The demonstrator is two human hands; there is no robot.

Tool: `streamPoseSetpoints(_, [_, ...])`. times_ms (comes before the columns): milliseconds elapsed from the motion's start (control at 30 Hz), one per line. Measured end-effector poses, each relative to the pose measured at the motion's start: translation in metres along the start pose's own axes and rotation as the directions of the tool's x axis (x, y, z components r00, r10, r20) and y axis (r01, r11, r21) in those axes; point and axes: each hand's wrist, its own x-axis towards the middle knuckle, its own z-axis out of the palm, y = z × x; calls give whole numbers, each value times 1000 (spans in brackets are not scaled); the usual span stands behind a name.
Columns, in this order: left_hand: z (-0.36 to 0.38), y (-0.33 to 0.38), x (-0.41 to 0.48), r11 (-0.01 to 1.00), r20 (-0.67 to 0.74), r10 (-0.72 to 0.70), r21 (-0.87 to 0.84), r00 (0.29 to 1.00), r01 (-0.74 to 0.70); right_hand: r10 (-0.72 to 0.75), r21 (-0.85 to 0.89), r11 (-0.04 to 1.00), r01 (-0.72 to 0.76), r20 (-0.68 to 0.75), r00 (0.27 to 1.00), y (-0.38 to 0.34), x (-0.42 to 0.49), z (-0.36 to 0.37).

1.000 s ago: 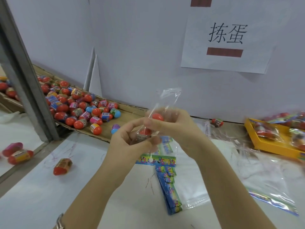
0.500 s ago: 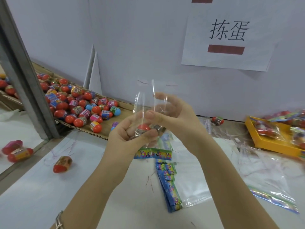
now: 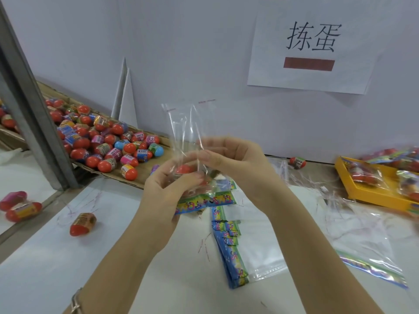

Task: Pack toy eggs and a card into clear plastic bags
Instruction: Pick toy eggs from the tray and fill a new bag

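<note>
A: Hands, quick?
B: Both are up over the worktop [image 3: 113,257], forearms coming in from the bottom edge. The left hand [image 3: 172,189] is cupped round the lower end of the clear plastic bag [image 3: 188,128], fingers curled. The right hand [image 3: 235,164] pinches the bag's film at mid-height between thumb and forefinger; the other fingers are loosely bent.
A: Bag?
B: Upright between the hands, mouth on top.
A: What's hard to see?
B: The left fingers cover the bag's bottom. One red toy egg [image 3: 183,169] shows inside; a second shape beside it is blurred. The card [image 3: 204,201] pokes out under the left hand.
A: Counts?
B: One bag held. One loose egg [image 3: 82,224] front left, one egg by the wall [image 3: 297,162], two eggs past the metal post [image 3: 34,123]. The egg pile [image 3: 102,137] on the cardboard tray [image 3: 140,175] is too many to count. One stack of cards [image 3: 229,252], and one yellow tray [image 3: 371,196], cut off at right.
</note>
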Motion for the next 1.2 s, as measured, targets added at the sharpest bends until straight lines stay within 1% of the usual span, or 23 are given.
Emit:
streamPoseSetpoints(67, [-2, -1, 3, 999, -55, 14, -35, 998, -16, 22, 81, 996, -24, 20, 1000, 0, 1, -1])
streamPoseSetpoints(100, [-3, 0, 3, 998, -78, 24, -53, 997, -28, 30, 93, 995, -33, 34, 999, 0, 1, -2])
streamPoseSetpoints(167, [-5, 1, 5, 997, -113, 42, -59, 993, -49, 54, 38, 998, -56, 60, 997, 1, 1, -7])
streamPoseSetpoints(233, [-7, 1, 6, 998, -122, 49, -21, 991, -52, 62, -19, 998, -60, 69, 996, 2, 1, -11])
streamPoseSetpoints(367, [-7, -2, 5, 995, -162, 76, 70, 984, -65, 28, 8, 1000, -29, 91, 995, 3, 0, -11])
streamPoseSetpoints(467, [-4, -2, 4, 995, -154, 101, 29, 983, -98, 27, 7, 1000, -28, 115, 993, 6, 1, -11])
streamPoseSetpoints(567, [-5, -2, 5, 995, -162, 94, -20, 982, -98, 25, 110, 993, -39, 129, 991, 6, 2, -13])
streamPoseSetpoints(600, [-6, -2, 5, 995, -143, 91, -33, 986, -96, 26, 120, 992, -41, 124, 992, 6, 2, -15])
streamPoseSetpoints(700, [-5, -3, 4, 997, -89, 71, -21, 993, -73, 15, 46, 999, -20, 100, 995, 5, 0, -16])
streamPoseSetpoints(833, [-5, -2, 3, 997, 11, 43, -62, 999, -42, -32, 18, 999, 32, 12, 999, 7, 2, -13])
streamPoseSetpoints(967, [-5, -2, 5, 993, -4, 75, -92, 997, -75, -58, -23, 998, 58, 22, 998, 7, 3, -12])
streamPoseSetpoints(1100, [-6, -3, 5, 992, -27, 64, -107, 998, -66, -8, -67, 998, 14, 90, 996, 5, 0, -11])
streamPoseSetpoints(1167, [-6, -3, 5, 992, -13, 62, -109, 998, -63, -20, -95, 995, 26, 60, 998, 6, 0, -9])
streamPoseSetpoints(1200, [-5, -3, 4, 990, -2, 67, -126, 998, -67, -34, -83, 996, 37, 38, 999, 6, 1, -7])
